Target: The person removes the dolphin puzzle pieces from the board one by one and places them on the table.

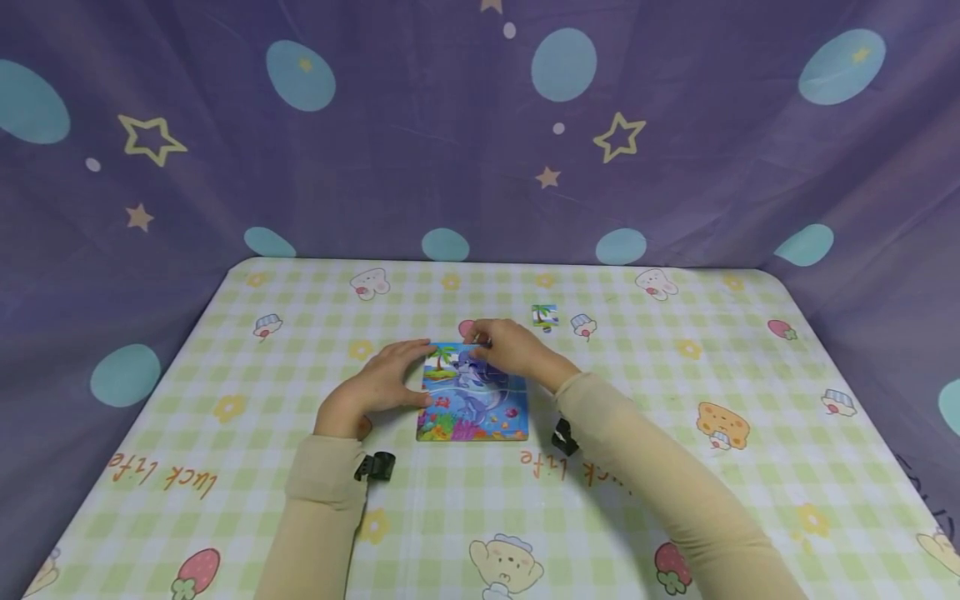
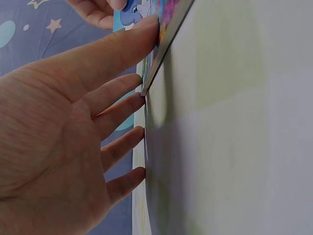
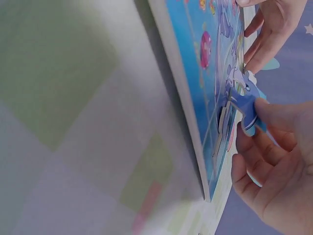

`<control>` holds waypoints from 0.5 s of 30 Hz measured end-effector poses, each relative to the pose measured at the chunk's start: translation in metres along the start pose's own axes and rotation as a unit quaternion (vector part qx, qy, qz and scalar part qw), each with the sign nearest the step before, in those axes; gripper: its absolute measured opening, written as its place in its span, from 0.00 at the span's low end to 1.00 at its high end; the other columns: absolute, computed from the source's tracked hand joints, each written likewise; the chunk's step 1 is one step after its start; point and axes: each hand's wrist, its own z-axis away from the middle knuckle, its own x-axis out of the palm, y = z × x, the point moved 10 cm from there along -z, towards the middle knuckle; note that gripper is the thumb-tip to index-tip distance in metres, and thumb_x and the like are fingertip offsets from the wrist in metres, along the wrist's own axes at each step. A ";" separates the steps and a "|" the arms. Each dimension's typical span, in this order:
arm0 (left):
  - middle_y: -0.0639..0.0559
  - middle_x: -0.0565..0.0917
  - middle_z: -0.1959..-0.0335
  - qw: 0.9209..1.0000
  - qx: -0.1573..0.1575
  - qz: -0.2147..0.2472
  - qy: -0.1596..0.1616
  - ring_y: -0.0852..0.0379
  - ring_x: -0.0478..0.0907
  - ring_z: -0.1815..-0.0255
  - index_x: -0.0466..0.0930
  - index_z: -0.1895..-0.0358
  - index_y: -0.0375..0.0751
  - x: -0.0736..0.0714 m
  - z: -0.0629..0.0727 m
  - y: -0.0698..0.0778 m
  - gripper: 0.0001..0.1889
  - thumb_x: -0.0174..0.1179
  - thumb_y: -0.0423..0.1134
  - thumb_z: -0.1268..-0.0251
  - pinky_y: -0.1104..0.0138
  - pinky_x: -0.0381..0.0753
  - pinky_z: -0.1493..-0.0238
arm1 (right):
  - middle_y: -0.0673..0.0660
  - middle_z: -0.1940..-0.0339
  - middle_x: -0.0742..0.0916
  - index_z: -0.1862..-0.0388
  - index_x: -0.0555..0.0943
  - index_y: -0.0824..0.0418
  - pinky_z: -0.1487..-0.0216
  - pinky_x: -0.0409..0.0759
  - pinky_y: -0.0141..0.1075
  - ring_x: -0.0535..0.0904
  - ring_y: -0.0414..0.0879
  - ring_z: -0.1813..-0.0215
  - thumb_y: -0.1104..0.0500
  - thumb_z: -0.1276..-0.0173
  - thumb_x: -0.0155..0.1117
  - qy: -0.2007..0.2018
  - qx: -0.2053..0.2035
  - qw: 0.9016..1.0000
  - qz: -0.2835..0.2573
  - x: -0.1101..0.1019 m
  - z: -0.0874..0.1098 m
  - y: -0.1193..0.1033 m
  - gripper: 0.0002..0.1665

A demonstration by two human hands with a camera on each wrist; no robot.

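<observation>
A jigsaw puzzle board (image 1: 480,421) with a blue sea scene lies flat on the table. My left hand (image 1: 375,385) steadies its left side, the thumb on the board's surface and the other fingers spread along the edge, fairly straight. In the right wrist view, my right hand (image 3: 279,161) pinches a blue puzzle piece (image 3: 248,105) with part of a dolphin on it, between thumb and fingers. This piece is tilted up over the far part of the board, beside a dark gap in the picture. From the head view, the right hand hides most of the piece.
A loose puzzle piece (image 1: 545,315) with a palm tree lies on the table beyond the board, to the right. The checked tablecloth (image 1: 675,400) reaches a purple curtain (image 1: 450,167) at the back. Black straps (image 1: 377,467) sit at both wrists.
</observation>
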 end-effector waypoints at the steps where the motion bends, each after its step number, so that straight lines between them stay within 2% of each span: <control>1: 0.38 0.57 0.23 1.000 0.000 0.000 0.000 0.34 0.47 0.23 0.59 0.24 0.37 0.000 0.000 0.000 0.44 0.72 0.45 0.41 0.39 0.47 0.26 | 0.54 0.59 0.87 0.52 0.83 0.59 0.55 0.81 0.39 0.82 0.46 0.58 0.61 0.29 0.65 0.001 -0.002 1.000 -0.004 -0.001 0.001 -0.001 0.09; 15: 0.38 0.57 0.23 1.000 0.002 0.000 -0.002 0.34 0.47 0.23 0.59 0.24 0.36 0.000 0.000 0.002 0.44 0.71 0.44 0.41 0.39 0.47 0.27 | 0.53 0.62 0.86 0.50 0.84 0.58 0.62 0.79 0.36 0.79 0.43 0.65 0.57 0.28 0.64 0.042 -0.005 0.998 -0.051 -0.013 0.005 0.012 0.11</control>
